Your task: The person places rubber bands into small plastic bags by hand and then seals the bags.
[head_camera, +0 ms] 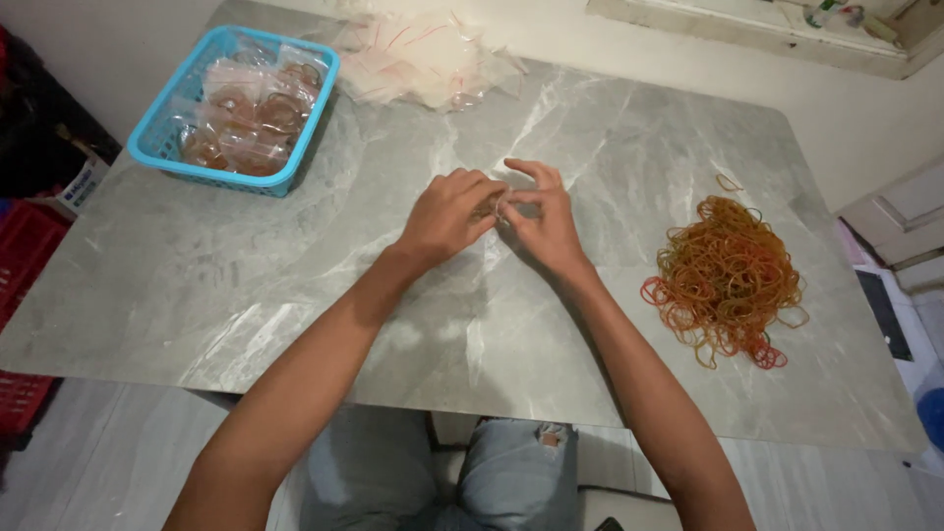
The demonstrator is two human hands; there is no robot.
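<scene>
Blue plastic basket (157, 138), slotted walls, sits at the far left corner of the table (246, 295). Inside: small clear plastic bags (251, 113), each packed with brownish rubber bands. Basket is roughly full, bags stacked loosely.

Just past the basket, at the far edge: loose heap of empty clear bags (423, 59), crinkled, with thin red strips showing on them.

Right side of the table: loose pile of rubber bands (726, 275), tangled, mostly orange-brown with a few red and green ones. A few strays lie at the pile's edges, one apart on its far side.

Tabletop is grey marble-look slab, glossy, white veins, rounded corners.

Left hand (447, 211) and right hand (541, 221) meet at table centre, fingertips touching. Both are curled and pinching a small clear item (501, 205) between them; looks like one thin plastic bag, possibly with bands in it, but it's mostly hidden by the fingers, so can't confirm. Right index finger is raised slightly above the rest. Forearms bare, resting low over the table's near edge.

Person is seated, jeans-clad knees visible under the table edge.
</scene>
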